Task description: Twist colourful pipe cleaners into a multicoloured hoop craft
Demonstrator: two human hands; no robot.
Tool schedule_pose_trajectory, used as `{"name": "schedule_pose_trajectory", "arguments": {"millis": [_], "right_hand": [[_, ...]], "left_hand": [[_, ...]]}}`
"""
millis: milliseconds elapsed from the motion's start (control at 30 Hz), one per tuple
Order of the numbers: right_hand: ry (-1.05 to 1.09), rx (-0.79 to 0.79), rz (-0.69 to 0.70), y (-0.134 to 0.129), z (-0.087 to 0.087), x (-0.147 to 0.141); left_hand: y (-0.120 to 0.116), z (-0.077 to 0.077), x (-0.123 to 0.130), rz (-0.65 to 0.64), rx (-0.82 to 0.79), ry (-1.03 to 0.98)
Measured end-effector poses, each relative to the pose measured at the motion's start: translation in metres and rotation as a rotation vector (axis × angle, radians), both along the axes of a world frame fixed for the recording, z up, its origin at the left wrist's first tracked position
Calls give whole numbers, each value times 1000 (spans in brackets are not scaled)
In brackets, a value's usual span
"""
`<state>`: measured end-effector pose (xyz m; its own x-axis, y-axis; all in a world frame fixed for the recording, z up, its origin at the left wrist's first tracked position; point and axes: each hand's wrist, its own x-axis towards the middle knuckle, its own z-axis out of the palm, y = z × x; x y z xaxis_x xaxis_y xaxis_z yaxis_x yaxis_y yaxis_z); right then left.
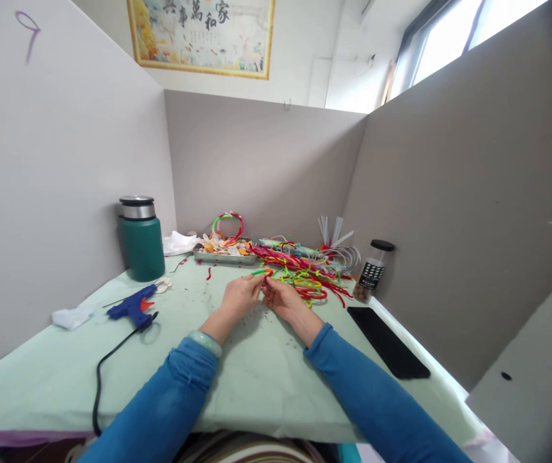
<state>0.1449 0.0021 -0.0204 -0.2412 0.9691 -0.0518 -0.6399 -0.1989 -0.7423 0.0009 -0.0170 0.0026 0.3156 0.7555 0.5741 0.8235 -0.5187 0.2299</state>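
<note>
**Chenille stem [259,272] pinched between two hands at the clock's centre**

With the far partition [266,161] at twelve o'clock and the hands at the dial's middle, a person in blue sleeves worked over a pale green tablecloth [257,386]. The left hand [242,298] was nearly closed, its thumb and fingertips pinching the stem – green and orange on that side, red on the other. The right hand [283,299] pinched the red part, fingers curled and almost touching those of its partner (their exact grip was too small to make out). A pale green bangle [206,343] circled the left wrist.

Just beyond, at one o'clock, sprawled a tangle of loose chenille stems [295,260], mostly red and pink, with yellow and green loops on the near side. Toward eleven o'clock sat a metal tray [225,260] of small orange and cream pieces, a multicoloured ring [242,225] standing up among them.

A green insulated bottle [141,247] stood at ten; a blue glue gun [132,308] lay at nine – its black cord [98,379] trailing toward eight. Near three leaned a black-lidded jar [372,273], and a flat black slab [386,342] lay at four.
</note>
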Motion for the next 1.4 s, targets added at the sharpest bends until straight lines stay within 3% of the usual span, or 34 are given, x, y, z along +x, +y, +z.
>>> {"name": "schedule_pose_trajectory", "arguments": {"millis": [333, 667, 933, 1200, 1400], "right_hand": [[-131, 9, -41, -2, 3, -1], [-106, 38, -54, 2, -2, -2], [-116, 48, -54, 0, 0, -2], [-151, -4, -24, -8, 10, -2], [-213, 54, -18, -8, 9, 0]], "left_hand": [[-5, 4, 0, -60, -34, 11], [2, -2, 2, -49, -118, -202], [6, -3, 0, -122, -50, -159], [9, -5, -2, -122, -74, -164], [6, -2, -3, -126, -53, -132]]}}
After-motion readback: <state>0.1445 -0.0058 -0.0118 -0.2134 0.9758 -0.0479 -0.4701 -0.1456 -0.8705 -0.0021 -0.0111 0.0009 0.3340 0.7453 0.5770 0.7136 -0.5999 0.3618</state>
